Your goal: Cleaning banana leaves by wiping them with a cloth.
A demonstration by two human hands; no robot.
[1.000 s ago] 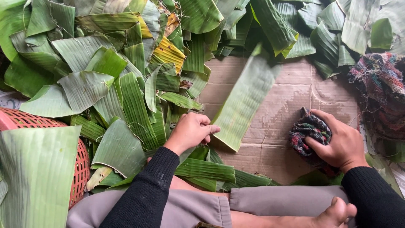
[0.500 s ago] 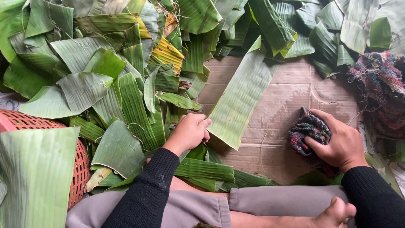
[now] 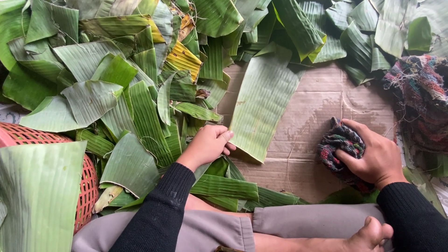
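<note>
Our left hand (image 3: pixel 207 145) pinches the long leaf's (image 3: pixel 261 100) edge; our right hand (image 3: pixel 373 156) clamps the rag (image 3: pixel 338 144), bare cardboard (image 3: pixel 322 100) between

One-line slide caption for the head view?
Left hand pinches long green banana leaf strip on brown cardboard; right hand grips multicoloured woven rag.
</note>
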